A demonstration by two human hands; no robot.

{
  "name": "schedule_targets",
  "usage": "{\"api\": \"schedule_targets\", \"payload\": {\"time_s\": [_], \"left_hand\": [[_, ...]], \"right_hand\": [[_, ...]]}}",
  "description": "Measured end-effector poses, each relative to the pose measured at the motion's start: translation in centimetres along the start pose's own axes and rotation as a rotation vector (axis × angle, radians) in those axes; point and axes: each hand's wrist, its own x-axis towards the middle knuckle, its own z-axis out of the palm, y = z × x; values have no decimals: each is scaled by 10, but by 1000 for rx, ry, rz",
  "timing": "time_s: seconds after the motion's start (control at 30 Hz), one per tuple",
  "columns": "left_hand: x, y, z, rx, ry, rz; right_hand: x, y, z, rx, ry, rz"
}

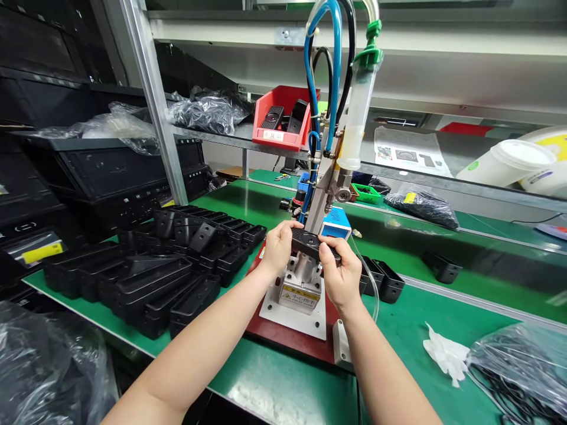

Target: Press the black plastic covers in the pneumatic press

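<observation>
Black plastic housing (310,243), oblong with a round recess, gripped between my left hand (278,248) and right hand (340,277), above a metal fixture (303,273).

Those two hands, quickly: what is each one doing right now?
Left hand: closed, holding one end of a black plastic housing.
Right hand: closed, holding its other end.

A long black plastic case (309,242) is gripped between both hands, its flat top facing up, with a round dimple near the middle. It tilts slightly, its length running from 10 o'clock to 4 o'clock. The left hand (279,248) wraps the 10 o'clock end; the right hand (340,277) pinches the 4 o'clock end.
</observation>
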Motion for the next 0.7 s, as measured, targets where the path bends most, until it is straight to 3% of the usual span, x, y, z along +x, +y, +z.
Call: {"api": "schedule_targets", "payload": {"time_s": [0.2, 0.37, 0.7], "left_hand": [[5, 10, -2, 73, -26, 93], [4, 6, 0, 4, -63, 22], [-14, 5, 2, 48, 30, 82]], "right_hand": [[-10, 9, 5, 72, 79, -13], [-9, 6, 4, 46, 91, -27], [-12, 16, 8, 120, 152, -20]]}}
